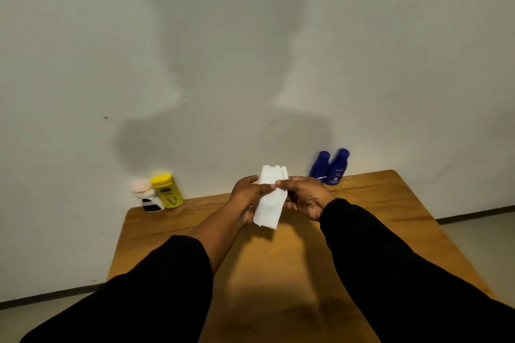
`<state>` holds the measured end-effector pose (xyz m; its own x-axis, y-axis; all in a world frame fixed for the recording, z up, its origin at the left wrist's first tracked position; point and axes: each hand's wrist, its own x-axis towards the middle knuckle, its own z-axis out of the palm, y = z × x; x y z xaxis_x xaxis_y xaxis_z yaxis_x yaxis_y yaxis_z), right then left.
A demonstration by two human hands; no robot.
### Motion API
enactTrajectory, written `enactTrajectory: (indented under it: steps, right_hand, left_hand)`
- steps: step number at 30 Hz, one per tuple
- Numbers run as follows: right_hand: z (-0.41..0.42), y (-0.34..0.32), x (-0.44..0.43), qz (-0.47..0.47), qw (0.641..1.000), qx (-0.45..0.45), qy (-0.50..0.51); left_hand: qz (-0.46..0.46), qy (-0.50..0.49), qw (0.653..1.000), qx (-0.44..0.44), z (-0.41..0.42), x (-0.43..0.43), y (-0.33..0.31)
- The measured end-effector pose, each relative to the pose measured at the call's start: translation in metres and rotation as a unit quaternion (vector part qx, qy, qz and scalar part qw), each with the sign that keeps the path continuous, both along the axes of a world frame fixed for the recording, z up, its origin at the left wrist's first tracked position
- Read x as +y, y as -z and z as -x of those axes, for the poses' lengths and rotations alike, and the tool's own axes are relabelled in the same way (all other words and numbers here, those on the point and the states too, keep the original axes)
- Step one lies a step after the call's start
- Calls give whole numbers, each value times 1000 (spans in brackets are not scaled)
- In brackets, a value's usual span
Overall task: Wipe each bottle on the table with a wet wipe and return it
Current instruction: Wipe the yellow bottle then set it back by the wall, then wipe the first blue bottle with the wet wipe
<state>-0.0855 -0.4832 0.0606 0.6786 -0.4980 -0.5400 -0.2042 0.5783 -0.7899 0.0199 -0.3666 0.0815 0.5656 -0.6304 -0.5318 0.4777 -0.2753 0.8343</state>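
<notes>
Both hands are holding a white wet wipe upright in the air over the middle of the wooden table. The left hand is pinching its left edge between thumb and fingers, and the right hand is pinching its right edge (both arms are wearing black sleeves). At the far left corner a white bottle is standing just beside a yellow bottle. At the far right a blue bottle is standing against a second blue bottle.
</notes>
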Motion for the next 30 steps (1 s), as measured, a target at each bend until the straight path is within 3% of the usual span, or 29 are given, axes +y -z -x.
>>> enactTrajectory:
  steps: [4, 7, 11, 13, 15, 19, 24, 30]
  right_hand:
    - [42, -2, -41, 41, 997, 20, 57]
    - [68, -1, -70, 93, 988, 29, 123]
    - [100, 1, -105, 140, 975, 57, 160]
    - [113, 4, -116, 152, 973, 68, 160]
    - [125, 8, -125, 161, 972, 76, 154]
    - [142, 17, -134, 159, 973, 91, 139]
    - [155, 23, -137, 152, 974, 106, 131]
    - [153, 27, -129, 134, 977, 103, 133]
  left_hand:
    - [3, 8, 1000, -14, 44, -48, 9]
    - [-102, 55, 972, -202, 72, -84, 9]
    - [-155, 137, 871, -445, 90, -125, 10]
    - [-174, 228, 793, -538, 87, -141, 14]
    - [-214, 299, 710, -601, 82, -156, 19]
    - [-271, 342, 599, -672, 73, -176, 25]
    - [-289, 345, 564, -692, 69, -181, 39]
    - [-250, 296, 588, -710, 65, -179, 46]
